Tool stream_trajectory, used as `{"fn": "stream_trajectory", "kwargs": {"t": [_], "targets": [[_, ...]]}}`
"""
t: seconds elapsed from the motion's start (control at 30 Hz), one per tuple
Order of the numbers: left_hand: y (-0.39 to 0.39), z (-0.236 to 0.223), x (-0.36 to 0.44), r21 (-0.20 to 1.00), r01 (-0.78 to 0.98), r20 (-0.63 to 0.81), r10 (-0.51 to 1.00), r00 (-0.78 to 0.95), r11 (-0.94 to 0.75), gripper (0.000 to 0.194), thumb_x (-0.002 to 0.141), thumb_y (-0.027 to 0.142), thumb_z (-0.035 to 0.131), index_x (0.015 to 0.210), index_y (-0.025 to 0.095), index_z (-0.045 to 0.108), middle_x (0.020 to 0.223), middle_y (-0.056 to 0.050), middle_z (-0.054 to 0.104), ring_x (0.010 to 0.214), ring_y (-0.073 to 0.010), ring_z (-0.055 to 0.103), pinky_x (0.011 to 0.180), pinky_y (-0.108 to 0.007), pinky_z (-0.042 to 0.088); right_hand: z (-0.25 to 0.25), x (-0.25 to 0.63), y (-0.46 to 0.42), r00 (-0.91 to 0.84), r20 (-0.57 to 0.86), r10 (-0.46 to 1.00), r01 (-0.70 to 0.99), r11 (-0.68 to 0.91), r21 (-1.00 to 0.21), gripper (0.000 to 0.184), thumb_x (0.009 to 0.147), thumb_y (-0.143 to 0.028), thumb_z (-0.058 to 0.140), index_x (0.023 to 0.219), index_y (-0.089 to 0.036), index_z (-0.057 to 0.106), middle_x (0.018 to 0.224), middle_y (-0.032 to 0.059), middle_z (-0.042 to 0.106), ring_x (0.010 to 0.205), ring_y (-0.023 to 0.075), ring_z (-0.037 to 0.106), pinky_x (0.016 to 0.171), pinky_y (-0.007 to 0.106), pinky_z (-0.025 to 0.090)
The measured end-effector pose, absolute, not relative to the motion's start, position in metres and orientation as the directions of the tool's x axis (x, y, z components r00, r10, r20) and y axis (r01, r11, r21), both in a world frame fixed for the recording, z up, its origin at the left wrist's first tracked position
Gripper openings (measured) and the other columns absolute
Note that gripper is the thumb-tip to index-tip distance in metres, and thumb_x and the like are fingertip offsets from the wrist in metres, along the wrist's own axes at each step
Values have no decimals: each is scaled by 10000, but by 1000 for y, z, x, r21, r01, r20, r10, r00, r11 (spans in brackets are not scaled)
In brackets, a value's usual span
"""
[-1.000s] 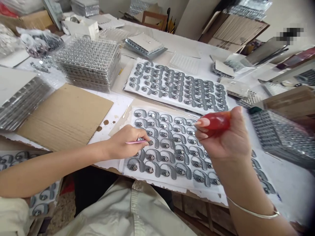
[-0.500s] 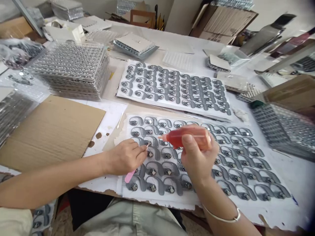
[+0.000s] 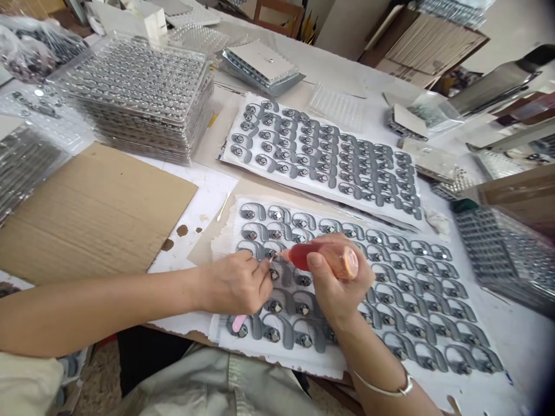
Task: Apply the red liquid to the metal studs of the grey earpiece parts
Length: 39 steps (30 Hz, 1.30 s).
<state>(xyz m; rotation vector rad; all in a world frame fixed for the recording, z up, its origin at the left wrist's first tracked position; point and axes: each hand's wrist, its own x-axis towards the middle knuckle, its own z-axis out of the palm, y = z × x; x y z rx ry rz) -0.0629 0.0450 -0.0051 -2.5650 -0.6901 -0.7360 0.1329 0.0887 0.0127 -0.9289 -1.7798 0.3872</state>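
Observation:
My left hand (image 3: 236,284) is closed on a slim pink tool (image 3: 237,323). Its flat end sticks out below the palm, and a thin tip shows at the fingertips; the rest is hidden. My right hand (image 3: 340,289) grips a red squeeze bottle (image 3: 314,257), tilted with its nozzle pointing left. Both tips meet close over a grey ear-hook piece (image 3: 272,252) with a shiny round metal part; whether they touch it, I cannot tell. Rows of similar ear-hook pieces lie on the white sheet (image 3: 223,242) under my hands.
A second sheet of ear-hook pieces (image 3: 321,150) lies behind. A stack of clear trays (image 3: 143,92) and a cardboard sheet (image 3: 93,214) are at left. More trays (image 3: 498,242) stand at right, and a cotton swab (image 3: 223,206) lies near the sheet's corner.
The bottle's nozzle has come down and left to the tip of the pink tool, and the bottle's base has turned towards me. The view has shifted slightly.

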Motion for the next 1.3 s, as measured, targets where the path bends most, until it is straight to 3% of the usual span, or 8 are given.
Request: {"fn": "stream_trajectory", "kwargs": {"t": [0.33, 1.3], "targets": [[45, -4, -62, -198, 548, 574, 357, 737, -813, 160, 873, 115, 538, 751, 89, 639, 770, -182, 710, 568, -188, 625, 454, -289, 462, 10, 132, 87, -231, 660, 715, 445, 680, -582, 182, 838, -333, 701, 860, -194, 585, 751, 11, 609, 642, 162, 575, 559, 297, 461], [44, -5, -64, -178, 559, 576, 375, 726, -809, 73, 827, 99, 579, 778, 91, 632, 852, -167, 727, 569, -180, 607, 488, -295, 431, 7, 132, 88, -211, 719, 662, 408, 728, -550, 147, 834, -239, 699, 885, -188, 572, 781, 10, 594, 680, 152, 564, 601, 295, 453]]}}
